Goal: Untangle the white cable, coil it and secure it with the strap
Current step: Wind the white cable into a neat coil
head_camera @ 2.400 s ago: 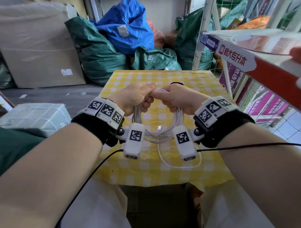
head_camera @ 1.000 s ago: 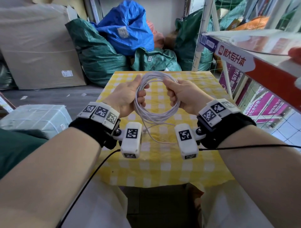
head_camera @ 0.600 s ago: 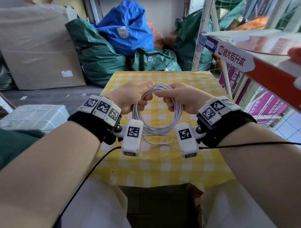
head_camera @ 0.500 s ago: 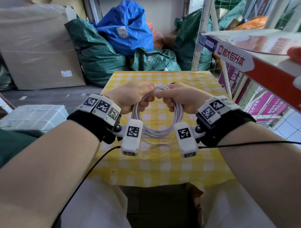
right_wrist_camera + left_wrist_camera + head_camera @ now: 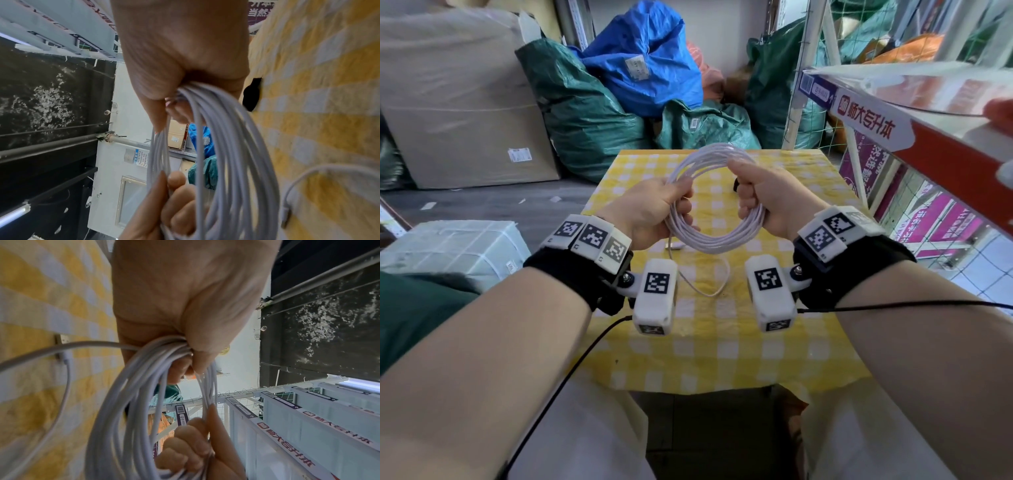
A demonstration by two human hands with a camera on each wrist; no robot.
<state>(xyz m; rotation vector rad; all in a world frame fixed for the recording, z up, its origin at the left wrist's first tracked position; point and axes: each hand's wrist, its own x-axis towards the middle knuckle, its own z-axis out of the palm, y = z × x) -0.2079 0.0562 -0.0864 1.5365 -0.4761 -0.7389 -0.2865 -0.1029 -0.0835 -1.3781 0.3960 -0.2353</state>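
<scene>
The white cable [image 5: 714,236] is wound into a round coil of several loops, held upright above the yellow checked table [image 5: 722,346]. My left hand [image 5: 654,212] grips the coil's left side and my right hand [image 5: 763,195] grips its right side, fingers curled round the strands. In the left wrist view the cable [image 5: 144,386] bunches under my thumb; in the right wrist view the cable [image 5: 222,146] fans out of my fist. A loose tail [image 5: 709,291] hangs to the table, its plug [image 5: 677,245] lying there. A black strap [image 5: 736,185] peeks out behind my right hand.
Green and blue sacks [image 5: 640,68] and a cardboard box [image 5: 458,102] stand beyond the table's far edge. A red and white shelf [image 5: 914,113] juts in at the right, with a wire rack beneath. A wrapped white parcel [image 5: 448,246] sits at the left.
The coil has turned from hanging below my knuckles to standing upright between my hands. My hands have moved apart to its left and right sides.
</scene>
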